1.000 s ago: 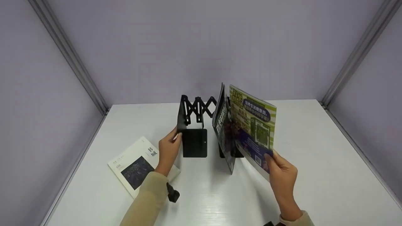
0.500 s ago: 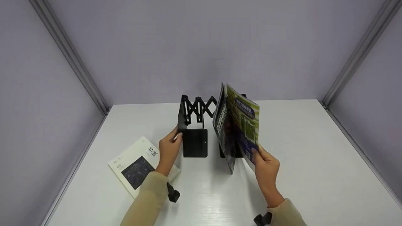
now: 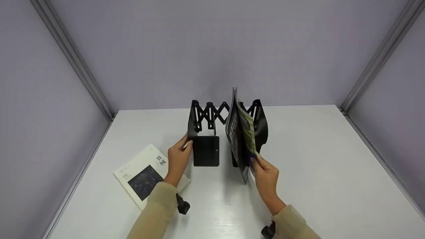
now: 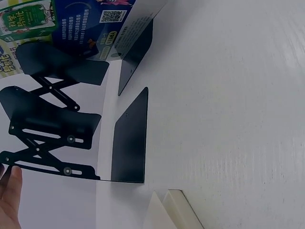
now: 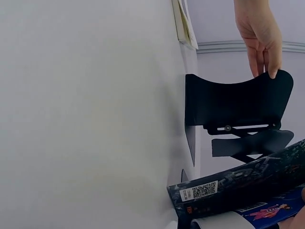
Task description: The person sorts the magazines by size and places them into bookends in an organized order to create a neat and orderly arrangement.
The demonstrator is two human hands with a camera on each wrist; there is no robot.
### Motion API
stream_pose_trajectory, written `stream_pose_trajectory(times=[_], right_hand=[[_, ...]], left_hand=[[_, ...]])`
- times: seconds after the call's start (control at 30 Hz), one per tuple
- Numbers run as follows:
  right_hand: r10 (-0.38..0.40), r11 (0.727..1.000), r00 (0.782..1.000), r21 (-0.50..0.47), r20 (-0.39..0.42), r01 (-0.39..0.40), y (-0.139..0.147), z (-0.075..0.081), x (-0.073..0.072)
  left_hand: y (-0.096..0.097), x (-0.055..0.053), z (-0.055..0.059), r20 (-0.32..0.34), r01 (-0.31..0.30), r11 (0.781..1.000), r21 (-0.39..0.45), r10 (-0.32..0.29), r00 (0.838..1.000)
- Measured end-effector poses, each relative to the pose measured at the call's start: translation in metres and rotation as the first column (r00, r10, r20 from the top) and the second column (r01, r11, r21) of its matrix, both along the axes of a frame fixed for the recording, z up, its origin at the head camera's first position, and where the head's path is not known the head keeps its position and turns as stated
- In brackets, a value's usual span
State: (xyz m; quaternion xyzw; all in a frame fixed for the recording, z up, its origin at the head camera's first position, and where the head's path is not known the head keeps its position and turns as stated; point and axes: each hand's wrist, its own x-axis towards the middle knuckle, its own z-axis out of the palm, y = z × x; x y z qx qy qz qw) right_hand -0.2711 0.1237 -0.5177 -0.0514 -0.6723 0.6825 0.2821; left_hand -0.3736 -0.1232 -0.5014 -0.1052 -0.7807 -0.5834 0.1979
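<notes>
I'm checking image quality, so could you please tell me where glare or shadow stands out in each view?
Head: glare on the white table at bottom centre, a faint shadow on the back wall above the black expandable bookend; left wrist: pale sheen at the table's upper right; right wrist: soft shadow on the table beside the bookend.

Bare right hand (image 3: 266,172), gripping near edge of thin yellow-green magazine (image 3: 246,127), now farther left than second ago. That magazine turns from cover facing out to nearly edge-on, closer beside dark glossy-covered magazine (image 3: 233,132). Curved black metal end plate (image 3: 261,124), mostly hidden earlier, now shows right of both. Beige right sleeve (image 3: 292,220) and small black wrist camera (image 3: 267,230) shift leftward too.
</notes>
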Motion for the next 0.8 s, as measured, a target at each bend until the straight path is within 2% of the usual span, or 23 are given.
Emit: stream_pose_trajectory(times=[0.17,0.47,0.67,0.8], right_hand=[[0.006,1.000,1.000,0.030,0.004,-0.006,-0.003,-0.005,-0.002],[0.074,0.987,0.997,0.142,0.032,-0.078,0.001,-0.016,-0.003],[0.098,0.982,0.993,0.157,0.068,-0.107,0.003,-0.020,-0.003],[0.158,0.972,0.986,0.165,0.058,-0.166,0.005,-0.023,-0.004]], left_hand=[[0.000,0.000,0.000,0.001,0.005,1.000,0.022,-0.005,1.000],[0.000,0.000,0.001,0.029,-0.010,1.000,0.000,0.010,1.000],[0.000,0.000,0.002,0.035,-0.024,0.999,-0.021,0.025,0.999],[0.000,0.000,0.002,0.025,-0.032,0.999,-0.031,0.033,0.999]])
